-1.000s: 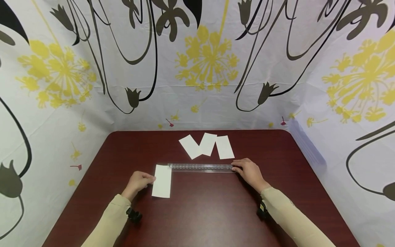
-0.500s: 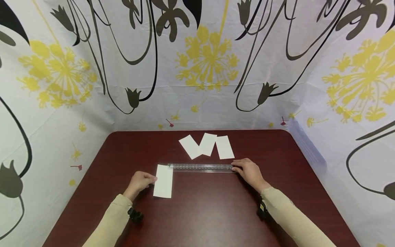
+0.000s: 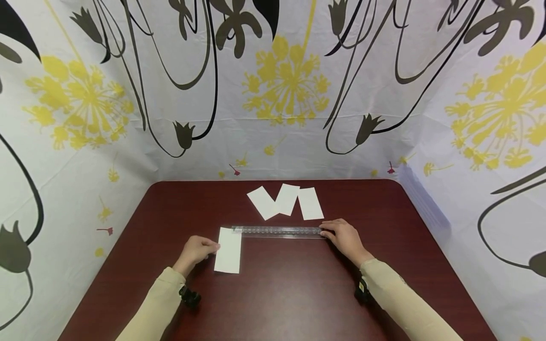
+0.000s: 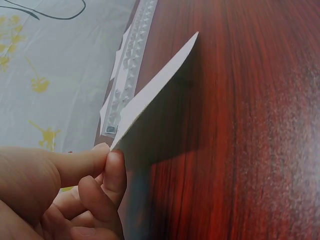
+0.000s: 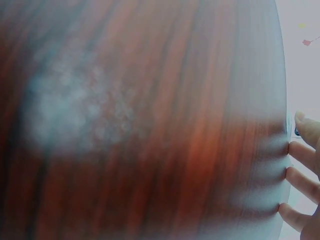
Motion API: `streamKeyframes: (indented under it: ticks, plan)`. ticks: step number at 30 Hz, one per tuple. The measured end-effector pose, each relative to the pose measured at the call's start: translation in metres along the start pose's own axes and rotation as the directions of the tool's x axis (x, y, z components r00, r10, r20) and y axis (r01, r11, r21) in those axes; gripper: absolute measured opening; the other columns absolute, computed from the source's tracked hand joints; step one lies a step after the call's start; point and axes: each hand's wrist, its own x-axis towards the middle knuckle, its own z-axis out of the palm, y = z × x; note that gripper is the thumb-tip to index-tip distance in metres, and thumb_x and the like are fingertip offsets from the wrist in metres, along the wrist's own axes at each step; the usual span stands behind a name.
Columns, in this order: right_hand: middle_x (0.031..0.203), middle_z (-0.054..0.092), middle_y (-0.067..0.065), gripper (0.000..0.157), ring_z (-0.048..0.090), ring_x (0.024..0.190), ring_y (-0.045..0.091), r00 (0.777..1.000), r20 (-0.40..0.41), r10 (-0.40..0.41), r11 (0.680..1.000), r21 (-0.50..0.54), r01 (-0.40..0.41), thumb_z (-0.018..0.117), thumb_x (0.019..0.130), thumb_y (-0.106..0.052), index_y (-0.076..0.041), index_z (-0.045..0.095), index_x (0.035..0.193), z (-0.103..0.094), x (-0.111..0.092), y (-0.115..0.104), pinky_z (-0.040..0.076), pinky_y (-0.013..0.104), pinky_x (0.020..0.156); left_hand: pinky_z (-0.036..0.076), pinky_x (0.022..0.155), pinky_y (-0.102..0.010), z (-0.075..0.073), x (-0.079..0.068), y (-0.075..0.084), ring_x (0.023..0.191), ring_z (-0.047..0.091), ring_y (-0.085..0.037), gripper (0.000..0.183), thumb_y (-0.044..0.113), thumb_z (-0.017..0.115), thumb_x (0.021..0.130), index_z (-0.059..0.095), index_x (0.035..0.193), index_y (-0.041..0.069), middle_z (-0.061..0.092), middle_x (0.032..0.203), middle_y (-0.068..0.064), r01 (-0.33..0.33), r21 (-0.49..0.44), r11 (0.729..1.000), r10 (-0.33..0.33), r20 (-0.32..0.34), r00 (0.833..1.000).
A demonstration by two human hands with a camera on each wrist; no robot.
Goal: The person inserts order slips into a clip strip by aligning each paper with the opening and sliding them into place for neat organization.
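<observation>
My left hand (image 3: 197, 250) pinches the left edge of a white paper card (image 3: 228, 252) between thumb and forefinger. In the left wrist view the card (image 4: 162, 82) slants up off the table, with its shadow beneath. A clear plastic ruler (image 3: 279, 231) lies crosswise on the table, and its left end overlaps the card's top right corner in the head view. At the ruler's other end, my right hand (image 3: 346, 241) holds it with thumb and fingers. The right wrist view shows only part of that hand (image 5: 306, 172), its fingertips down at the surface.
Beyond the ruler lie three more white cards: a left one (image 3: 263, 202), a middle one (image 3: 287, 199) and a right one (image 3: 311, 203). The dark red wooden table (image 3: 281, 303) meets a white patterned cloth (image 3: 264, 94) at its back and sides.
My left hand has shifted slightly to the right with the card, so the card overlaps more of the ruler's left end. The right hand and ruler have stayed put.
</observation>
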Motion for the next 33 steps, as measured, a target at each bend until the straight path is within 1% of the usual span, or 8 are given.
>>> streamKeyframes:
  ticks: [8,12,14,17,21,27,29,33]
  plan:
    - [0.117,0.074,0.006,0.030,0.065,0.111,0.028,1.000,0.008,0.001,1.000,0.006,-0.001,0.072,0.089,-0.028,-0.015,0.075,0.116,0.000,0.000,-0.001,0.055,0.051,0.088,0.050,0.061,-0.027,-0.002,0.002,-0.004,0.071,0.063,-0.017,0.023,0.023,0.075,0.087,0.078,0.092,0.001,0.076,0.085,-0.009,-0.001,-0.020,1.000,0.001,-0.013,1.000]
    - [0.117,0.074,0.006,0.030,0.065,0.111,0.028,1.000,0.007,0.001,1.000,0.008,-0.001,0.072,0.089,-0.028,-0.015,0.075,0.116,0.000,0.000,-0.002,0.055,0.051,0.089,0.050,0.059,-0.027,-0.004,0.002,-0.003,0.069,0.066,-0.017,0.021,0.022,0.072,0.088,0.079,0.094,0.003,0.077,0.087,-0.011,-0.044,-0.013,0.999,0.043,-0.077,0.996]
    - [0.117,0.074,0.006,0.030,0.065,0.111,0.027,1.000,0.008,0.004,1.000,0.008,-0.004,0.072,0.089,-0.027,-0.014,0.074,0.116,0.000,0.001,-0.002,0.055,0.050,0.089,0.050,0.061,-0.028,-0.005,0.002,-0.002,0.072,0.068,-0.018,0.021,0.022,0.072,0.089,0.078,0.096,0.004,0.077,0.090,-0.011,-0.101,0.019,0.995,0.102,-0.145,0.984]
    - [0.117,0.074,0.006,0.030,0.065,0.111,0.027,1.000,0.012,0.015,1.000,0.014,-0.015,0.072,0.089,-0.028,-0.015,0.075,0.116,0.000,0.001,-0.002,0.055,0.050,0.089,0.055,0.067,-0.034,-0.006,0.002,0.000,0.081,0.070,-0.022,0.023,0.022,0.071,0.091,0.076,0.105,0.006,0.077,0.096,-0.012,-0.230,0.100,0.968,0.247,-0.225,0.942]
    - [0.117,0.074,0.005,0.030,0.065,0.111,0.027,1.000,0.008,0.015,1.000,0.018,-0.016,0.073,0.089,-0.028,-0.015,0.075,0.116,0.000,0.001,-0.002,0.055,0.050,0.089,0.055,0.088,-0.048,-0.002,0.000,0.006,0.104,0.068,-0.027,0.036,0.025,0.073,0.090,0.069,0.122,0.010,0.073,0.115,-0.009,-0.435,0.286,0.854,0.491,-0.167,0.855]
    - [0.120,0.073,0.006,0.031,0.064,0.113,0.028,1.000,0.022,0.022,0.999,0.026,-0.023,0.072,0.090,-0.028,-0.015,0.074,0.117,-0.002,0.000,-0.004,0.054,0.051,0.091,0.045,0.104,-0.053,0.008,-0.001,0.007,0.124,0.060,-0.029,0.053,0.034,0.077,0.085,0.063,0.132,0.013,0.067,0.131,-0.008,-0.679,0.481,0.555,0.735,0.101,0.671]
    - [0.121,0.072,0.006,0.031,0.064,0.113,0.028,0.999,0.026,0.026,0.999,0.029,-0.027,0.072,0.090,-0.028,-0.015,0.074,0.118,-0.003,0.000,-0.004,0.054,0.052,0.091,0.044,0.106,-0.052,0.011,-0.004,0.005,0.127,0.059,-0.027,0.055,0.037,0.076,0.086,0.063,0.133,0.013,0.065,0.134,-0.007,-0.719,0.497,0.486,0.753,0.180,0.633]
    - [0.120,0.073,0.006,0.030,0.065,0.112,0.028,0.999,0.023,0.022,0.999,0.027,-0.023,0.072,0.090,-0.027,-0.015,0.074,0.117,-0.002,0.000,-0.003,0.054,0.052,0.090,0.041,0.109,-0.050,0.014,-0.009,-0.001,0.129,0.058,-0.022,0.055,0.043,0.073,0.086,0.064,0.133,0.014,0.064,0.137,-0.002,-0.752,0.520,0.405,0.753,0.276,0.597]
